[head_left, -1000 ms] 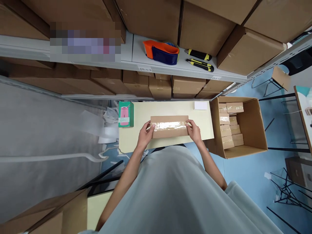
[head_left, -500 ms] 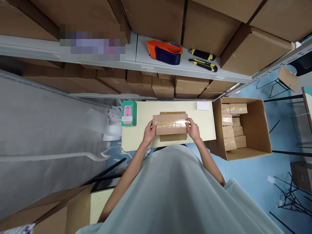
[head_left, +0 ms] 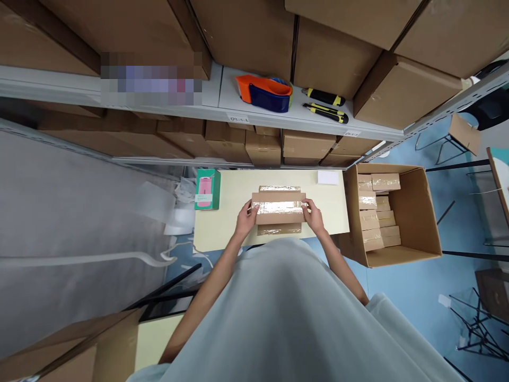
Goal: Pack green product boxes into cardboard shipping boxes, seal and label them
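A small taped cardboard box (head_left: 279, 216) spans the space between my two hands, a strip of shiny clear tape along its upper face. My left hand (head_left: 245, 218) grips its left end, thumb on top. At the right end my right hand (head_left: 313, 215) closes on the same box with thumb and fingers. Beneath it, on the cream table (head_left: 230, 228), lies more taped cardboard (head_left: 279, 229), whose edges show in front and behind; whether it is one piece or several I cannot tell.
A green box with a pink picture (head_left: 207, 190) stands at the table's left, a white card (head_left: 327, 177) at the back right. Right of the table, an open carton (head_left: 417, 212) holds several taped boxes. Above, the shelf (head_left: 220, 93) carries a tape dispenser (head_left: 264, 93), two utility knives (head_left: 325, 105) and cartons.
Both hands still hold the box, which has tilted slightly so its tape now reflects brightly. The whole view has shifted a little.
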### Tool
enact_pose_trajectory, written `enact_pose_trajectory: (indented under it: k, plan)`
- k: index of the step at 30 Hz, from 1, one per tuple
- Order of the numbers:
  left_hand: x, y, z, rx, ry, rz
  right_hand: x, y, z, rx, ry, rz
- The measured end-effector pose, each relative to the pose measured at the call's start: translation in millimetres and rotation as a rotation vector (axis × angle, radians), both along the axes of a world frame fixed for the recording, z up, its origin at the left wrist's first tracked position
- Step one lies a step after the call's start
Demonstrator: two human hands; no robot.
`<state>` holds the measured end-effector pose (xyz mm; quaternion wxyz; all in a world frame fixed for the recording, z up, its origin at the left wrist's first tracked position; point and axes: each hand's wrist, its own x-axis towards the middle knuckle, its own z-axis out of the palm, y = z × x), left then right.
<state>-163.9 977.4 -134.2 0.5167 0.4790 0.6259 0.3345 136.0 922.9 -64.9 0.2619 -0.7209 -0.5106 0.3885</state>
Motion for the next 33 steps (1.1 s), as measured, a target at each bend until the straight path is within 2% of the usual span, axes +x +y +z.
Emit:
enact_pose_trajectory:
  k: [3, 7, 12, 15, 18, 23, 26, 29, 33]
  plan:
    - [1, 3, 0.9, 0.016, 0.058, -0.021, -1, 2, 1.1, -0.028, -0.026, 0.015]
    - [0, 10, 8.0, 0.031, 0.169, -0.024, -1, 8, 4.0, -0.037, -0.18, 0.065]
    - [-1, 23, 36.6, 0.258, 0.287, -0.076, -1, 17, 19.3, 0.074, -0.303, 0.138]
    - [2, 43, 67.0, 0.392, 0.273, -0.105, -2, 34, 38.0, 0.181, -0.301, 0.168]
    - [7, 79, 108.2, 0.531, 0.26, -0.11, -5, 70, 66.8, 0.329, -0.318, 0.178]
    - [24, 155, 190.2, 0.774, 0.263, -0.118, -16, 153, 136.7, 0.569, -0.359, 0.205]
    - [36, 193, 230.6, 0.864, 0.29, -0.121, -26, 202, 175.5, 0.676, -0.383, 0.243]
    - [46, 220, 254.4, 0.914, 0.305, -0.125, -37, 248, 196.8, 0.712, -0.411, 0.297]
    - [50, 240, 265.5, 0.947, 0.335, -0.149, -51, 299, 200.8, 0.63, -0.448, 0.362]
